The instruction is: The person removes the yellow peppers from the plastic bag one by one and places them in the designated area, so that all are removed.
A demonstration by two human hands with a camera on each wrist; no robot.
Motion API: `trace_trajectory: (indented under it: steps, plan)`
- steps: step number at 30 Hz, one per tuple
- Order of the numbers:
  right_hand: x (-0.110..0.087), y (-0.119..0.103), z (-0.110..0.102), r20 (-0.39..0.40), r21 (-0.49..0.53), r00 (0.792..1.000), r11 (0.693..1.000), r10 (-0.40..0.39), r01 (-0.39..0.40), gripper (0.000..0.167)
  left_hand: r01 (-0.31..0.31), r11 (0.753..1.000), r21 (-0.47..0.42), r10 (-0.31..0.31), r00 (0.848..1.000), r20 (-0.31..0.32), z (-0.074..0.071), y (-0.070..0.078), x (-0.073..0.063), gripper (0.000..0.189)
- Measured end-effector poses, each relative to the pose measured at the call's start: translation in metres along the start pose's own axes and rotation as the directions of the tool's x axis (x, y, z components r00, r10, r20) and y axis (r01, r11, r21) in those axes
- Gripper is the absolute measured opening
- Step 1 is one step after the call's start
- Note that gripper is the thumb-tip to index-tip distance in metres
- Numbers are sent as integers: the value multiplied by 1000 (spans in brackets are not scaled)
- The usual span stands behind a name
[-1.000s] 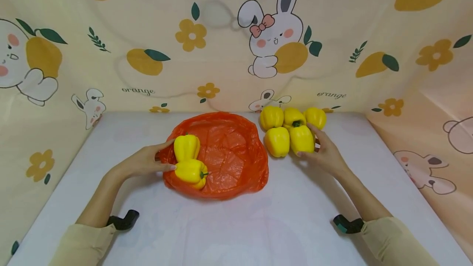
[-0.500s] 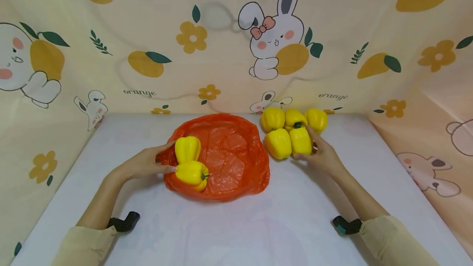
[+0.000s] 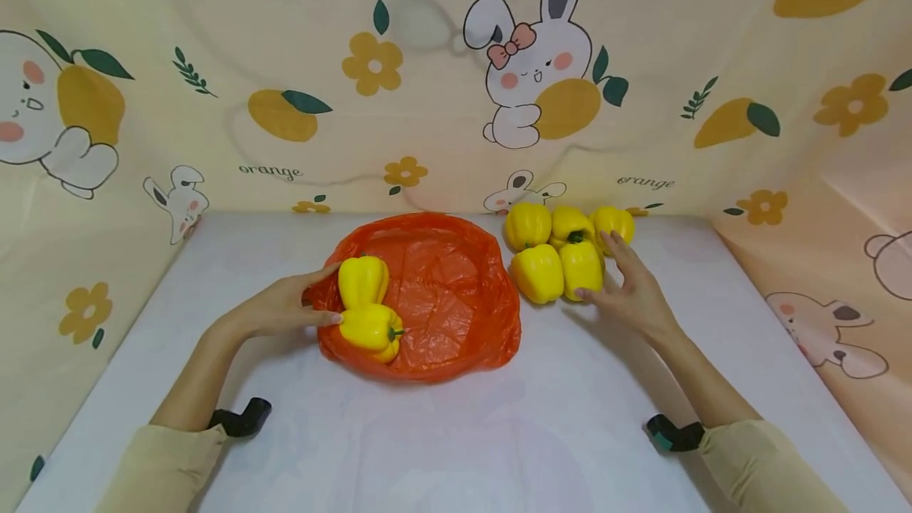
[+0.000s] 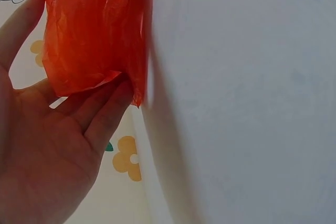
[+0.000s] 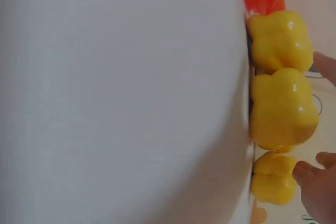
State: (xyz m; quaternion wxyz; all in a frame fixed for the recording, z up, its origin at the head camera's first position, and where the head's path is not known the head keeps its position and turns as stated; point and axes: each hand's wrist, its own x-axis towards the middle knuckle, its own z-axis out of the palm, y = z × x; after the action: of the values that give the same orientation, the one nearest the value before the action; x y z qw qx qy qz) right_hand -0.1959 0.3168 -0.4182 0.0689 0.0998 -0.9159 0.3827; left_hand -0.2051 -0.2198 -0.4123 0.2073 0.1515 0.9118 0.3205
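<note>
An orange-red plastic bag lies spread wide in the head view. Inside its left part are two yellow bell peppers, one upright and one on its side with a green stem. My left hand holds the bag's left rim, its thumb beside the lying pepper; in the left wrist view some fingertips are hidden behind the plastic. Right of the bag, several yellow bell peppers stand in a tight cluster. My right hand has spread fingers beside the front right pepper and holds nothing.
The white table ends at a patterned cloth backdrop right behind the cluster. The front left pepper of the cluster sits close to the bag's right rim. Black wrist devices sit at both sleeves.
My right hand has let go of the front right pepper and drawn slightly right, leaving it against the cluster. My left hand has stayed at the bag's rim.
</note>
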Motion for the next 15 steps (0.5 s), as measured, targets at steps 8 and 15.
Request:
trace_trajectory:
  steps: [8, 15]
  plan:
    - [11, -12, -2, -50, -31, 994, 995, -100, 99, 94, -3, 1000, -22, 3, 1000, 0, -3, 3, -3, 99]
    - [23, -33, 7, -21, -10, 991, 991, -136, 135, 90, -21, 999, -28, 21, 1000, -10, -2, 2, -6, 95]
